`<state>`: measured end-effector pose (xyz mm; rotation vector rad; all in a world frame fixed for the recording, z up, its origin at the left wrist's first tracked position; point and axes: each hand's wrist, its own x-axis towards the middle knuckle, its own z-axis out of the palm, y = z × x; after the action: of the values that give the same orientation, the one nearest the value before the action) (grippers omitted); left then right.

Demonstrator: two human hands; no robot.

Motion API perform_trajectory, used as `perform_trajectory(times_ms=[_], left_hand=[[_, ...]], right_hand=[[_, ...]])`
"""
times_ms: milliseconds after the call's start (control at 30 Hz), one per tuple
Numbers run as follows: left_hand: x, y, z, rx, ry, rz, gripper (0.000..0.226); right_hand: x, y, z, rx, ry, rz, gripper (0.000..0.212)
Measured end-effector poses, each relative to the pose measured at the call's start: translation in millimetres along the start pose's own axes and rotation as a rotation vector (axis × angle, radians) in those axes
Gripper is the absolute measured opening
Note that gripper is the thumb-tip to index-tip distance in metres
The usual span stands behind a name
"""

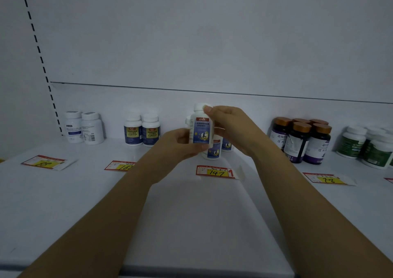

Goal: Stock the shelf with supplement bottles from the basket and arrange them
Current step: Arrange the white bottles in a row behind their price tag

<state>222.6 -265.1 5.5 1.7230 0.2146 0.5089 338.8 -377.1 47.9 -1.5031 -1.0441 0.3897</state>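
A white supplement bottle (201, 129) with a blue label and white cap is held upright above the white shelf (191, 203), near its middle. My left hand (176, 142) grips its lower body from the left. My right hand (228, 126) holds its upper part and cap from the right. Behind and below it stand matching blue-label bottles (214, 150), partly hidden by my hands. The basket is out of view.
Along the back stand two white bottles (84, 127), two blue-and-yellow-label bottles (142, 130), several dark bottles with copper caps (302, 138) and green-label white bottles (368, 146). Price tags lie in front, one reading 147 (215, 171).
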Motion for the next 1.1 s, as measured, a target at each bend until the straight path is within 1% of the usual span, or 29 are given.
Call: perform_trajectory(times_ms=[67, 100, 200, 300, 400, 533, 600, 667, 800, 867, 933, 1033, 1100], left_hand=[[1.7, -1.3, -2.6, 0.007, 0.05, 0.08, 0.038], [2.7, -1.3, -3.8, 0.007, 0.1, 0.126, 0.043], [6.1, -1.6, -8.2, 0.072, 0.269, 0.301, 0.056], [7.9, -0.1, -10.8, 0.221, 0.408, 0.48, 0.06], [7.8, 0.9, -12.4, 0.296, 0.481, 0.554, 0.062], [6.0, 2.9, -14.0, 0.324, 0.493, 0.57, 0.062], [3.7, 5.8, -13.1, 0.279, 0.432, 0.525, 0.061], [-1.2, 11.3, -8.8, 0.161, 0.318, 0.401, 0.058], [-5.8, 18.9, -2.5, 0.037, 0.119, 0.15, 0.039], [-5.3, 20.6, -2.6, -0.098, 0.019, 0.005, 0.042], [-4.8, 20.9, -3.1, -0.202, -0.029, -0.123, 0.048], [-5.2, 19.1, -4.1, -0.204, -0.071, -0.224, 0.058], [-7.4, 19.3, -3.8, -0.197, -0.085, -0.25, 0.06]], right_hand=[[-1.6, -3.9, 0.7, 0.024, -0.023, -0.054, 0.021], [-2.3, -6.5, 0.9, 0.028, -0.042, -0.086, 0.019], [-3.6, -13.4, 2.2, 0.023, -0.114, -0.188, 0.04], [-5.2, -18.1, 7.5, -0.063, -0.199, -0.276, 0.051], [-5.8, -20.5, 13.5, -0.182, -0.22, -0.348, 0.055], [-6.7, -22.4, 14.1, -0.215, -0.208, -0.38, 0.055], [-8.1, -24.3, 11.5, -0.16, -0.178, -0.365, 0.052], [-9.2, -26.0, 6.1, -0.051, -0.128, -0.315, 0.047], [-6.5, -22.0, -2.8, 0.015, -0.002, -0.134, 0.037], [-4.2, -17.7, -2.7, 0.009, 0.036, 0.009, 0.04], [-2.4, -13.7, -1.4, -0.014, 0.048, 0.138, 0.042], [-2.5, -10.3, 0.4, 0.048, 0.042, 0.273, 0.043], [-3.1, -9.4, 0.4, 0.065, 0.042, 0.316, 0.04]])
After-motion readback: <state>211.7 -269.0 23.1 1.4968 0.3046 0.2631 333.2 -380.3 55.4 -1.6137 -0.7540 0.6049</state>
